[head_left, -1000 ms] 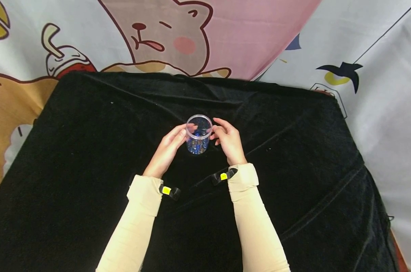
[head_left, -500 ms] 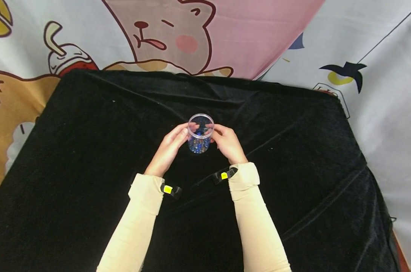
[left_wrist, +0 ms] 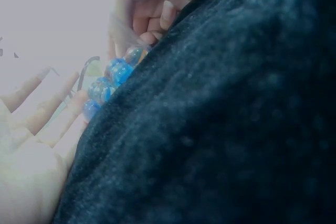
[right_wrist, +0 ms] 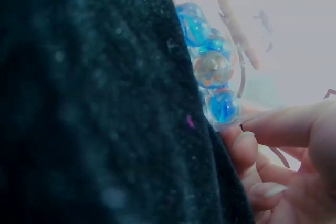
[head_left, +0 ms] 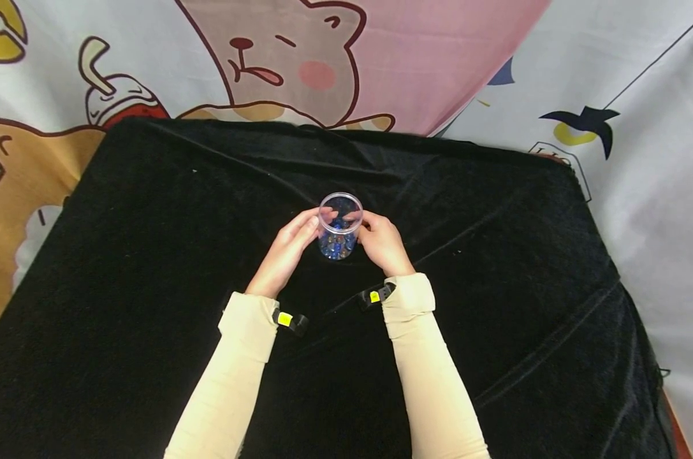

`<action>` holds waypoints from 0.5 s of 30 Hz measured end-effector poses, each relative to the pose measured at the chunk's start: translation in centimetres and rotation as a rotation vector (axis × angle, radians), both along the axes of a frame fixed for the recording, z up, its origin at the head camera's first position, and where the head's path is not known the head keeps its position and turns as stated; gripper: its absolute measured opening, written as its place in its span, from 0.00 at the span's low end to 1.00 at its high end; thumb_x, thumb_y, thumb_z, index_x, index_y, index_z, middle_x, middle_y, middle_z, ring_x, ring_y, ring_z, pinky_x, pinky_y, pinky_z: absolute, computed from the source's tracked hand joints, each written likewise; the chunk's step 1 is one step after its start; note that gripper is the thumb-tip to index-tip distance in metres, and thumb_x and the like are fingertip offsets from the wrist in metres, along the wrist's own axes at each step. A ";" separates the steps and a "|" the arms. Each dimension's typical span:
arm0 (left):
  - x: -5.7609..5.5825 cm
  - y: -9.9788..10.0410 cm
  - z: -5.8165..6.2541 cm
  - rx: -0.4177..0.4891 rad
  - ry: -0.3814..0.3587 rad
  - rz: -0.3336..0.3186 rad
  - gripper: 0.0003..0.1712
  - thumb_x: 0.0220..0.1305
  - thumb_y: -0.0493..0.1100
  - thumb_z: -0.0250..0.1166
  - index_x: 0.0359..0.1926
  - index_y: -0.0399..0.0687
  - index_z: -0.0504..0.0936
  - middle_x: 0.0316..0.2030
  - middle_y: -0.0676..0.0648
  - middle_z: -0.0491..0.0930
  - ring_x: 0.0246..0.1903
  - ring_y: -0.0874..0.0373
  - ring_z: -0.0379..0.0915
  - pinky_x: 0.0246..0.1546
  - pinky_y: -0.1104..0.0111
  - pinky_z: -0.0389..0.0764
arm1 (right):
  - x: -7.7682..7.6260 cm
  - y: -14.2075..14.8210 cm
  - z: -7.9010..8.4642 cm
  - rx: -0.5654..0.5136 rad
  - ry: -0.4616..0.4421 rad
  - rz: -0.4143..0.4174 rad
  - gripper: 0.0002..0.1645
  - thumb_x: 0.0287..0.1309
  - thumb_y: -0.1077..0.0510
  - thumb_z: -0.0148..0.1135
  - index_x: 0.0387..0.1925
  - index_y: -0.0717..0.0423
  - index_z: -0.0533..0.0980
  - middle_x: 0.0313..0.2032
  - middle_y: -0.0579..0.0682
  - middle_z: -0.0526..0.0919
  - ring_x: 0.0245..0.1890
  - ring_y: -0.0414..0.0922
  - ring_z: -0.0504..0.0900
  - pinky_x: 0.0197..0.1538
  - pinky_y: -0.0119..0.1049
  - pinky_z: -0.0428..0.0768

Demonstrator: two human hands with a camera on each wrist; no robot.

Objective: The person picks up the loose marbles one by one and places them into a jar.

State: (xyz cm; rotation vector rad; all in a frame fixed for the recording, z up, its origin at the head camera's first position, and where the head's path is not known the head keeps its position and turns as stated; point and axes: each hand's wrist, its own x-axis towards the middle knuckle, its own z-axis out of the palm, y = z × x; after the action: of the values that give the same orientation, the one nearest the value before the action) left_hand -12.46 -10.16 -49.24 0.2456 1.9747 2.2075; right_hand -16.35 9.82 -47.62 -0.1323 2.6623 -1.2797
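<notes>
A clear plastic cup [head_left: 341, 231] stands upright at the middle of the black cloth, its open top facing up. Several glass marbles [head_left: 337, 246], blue, clear and amber, lie in its lower part. My left hand [head_left: 287, 245] holds the cup's left side, thumb at the near wall and fingers reaching behind. From the right, my right hand [head_left: 385, 245] grips it between thumb and curled fingers. Close up in the right wrist view, the marbles [right_wrist: 212, 69] show through the wall, with right fingertips at the base. The left wrist view has the left hand's fingers [left_wrist: 55, 121] stretched along the cup.
Black velvet cloth [head_left: 151, 255] with a few creases covers the table. Behind it hangs a printed curtain [head_left: 426, 57] with a cartoon bear. Each cuff has a dark wrist strap with a yellow tag [head_left: 285, 319].
My right hand, loosely spread beside the cup a second ago, has closed onto its right side. My left hand keeps its hold. The cup appears slightly further right as the whole view shifts.
</notes>
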 end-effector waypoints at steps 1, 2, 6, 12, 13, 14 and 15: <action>0.0 0.0 0.0 -0.001 -0.002 -0.001 0.25 0.80 0.53 0.51 0.69 0.47 0.73 0.69 0.47 0.75 0.71 0.55 0.68 0.78 0.54 0.62 | 0.0 0.0 0.0 0.015 0.008 0.005 0.16 0.70 0.58 0.54 0.51 0.56 0.83 0.35 0.56 0.83 0.40 0.53 0.79 0.46 0.44 0.76; 0.0 0.0 0.0 -0.004 -0.002 -0.002 0.25 0.80 0.53 0.51 0.69 0.47 0.73 0.69 0.48 0.75 0.71 0.55 0.68 0.78 0.54 0.62 | 0.0 0.0 0.0 0.031 0.017 0.014 0.16 0.70 0.58 0.54 0.52 0.56 0.83 0.37 0.56 0.84 0.42 0.53 0.79 0.48 0.46 0.77; 0.0 0.0 0.0 -0.004 -0.010 -0.004 0.26 0.80 0.55 0.51 0.70 0.48 0.72 0.69 0.48 0.75 0.72 0.56 0.68 0.78 0.54 0.62 | 0.0 0.0 0.0 0.092 0.044 0.043 0.16 0.70 0.58 0.55 0.53 0.58 0.83 0.43 0.59 0.85 0.47 0.56 0.80 0.57 0.53 0.78; 0.0 0.0 0.1 0.017 -0.017 -0.008 0.26 0.80 0.54 0.50 0.70 0.47 0.72 0.70 0.47 0.74 0.72 0.56 0.67 0.79 0.55 0.61 | 0.0 0.0 0.0 0.141 0.068 0.067 0.13 0.70 0.58 0.58 0.49 0.59 0.82 0.41 0.59 0.83 0.42 0.55 0.78 0.53 0.53 0.78; 0.0 0.0 0.1 0.020 -0.016 -0.009 0.26 0.80 0.54 0.50 0.70 0.46 0.72 0.70 0.47 0.74 0.72 0.56 0.67 0.79 0.55 0.61 | 0.0 0.0 0.1 0.147 0.075 0.071 0.12 0.70 0.58 0.59 0.48 0.60 0.82 0.40 0.59 0.82 0.42 0.55 0.78 0.52 0.53 0.78; 0.0 0.0 0.1 0.023 -0.015 -0.009 0.26 0.81 0.53 0.50 0.70 0.46 0.71 0.70 0.47 0.74 0.72 0.56 0.67 0.79 0.55 0.61 | 0.0 -0.1 0.1 0.151 0.080 0.074 0.11 0.69 0.58 0.59 0.46 0.60 0.82 0.39 0.59 0.82 0.41 0.55 0.78 0.51 0.52 0.77; 0.0 0.0 0.1 0.029 -0.015 -0.008 0.26 0.81 0.53 0.49 0.70 0.46 0.71 0.70 0.46 0.74 0.72 0.55 0.67 0.79 0.55 0.60 | 0.0 0.0 0.1 0.155 0.087 0.077 0.11 0.69 0.58 0.59 0.45 0.60 0.82 0.39 0.59 0.81 0.41 0.55 0.77 0.50 0.52 0.77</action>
State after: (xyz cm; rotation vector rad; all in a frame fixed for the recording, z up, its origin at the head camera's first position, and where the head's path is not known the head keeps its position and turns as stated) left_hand -12.42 -10.15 -49.17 0.2396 1.9318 2.2272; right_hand -16.33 9.77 -47.53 -0.2715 2.7876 -1.0632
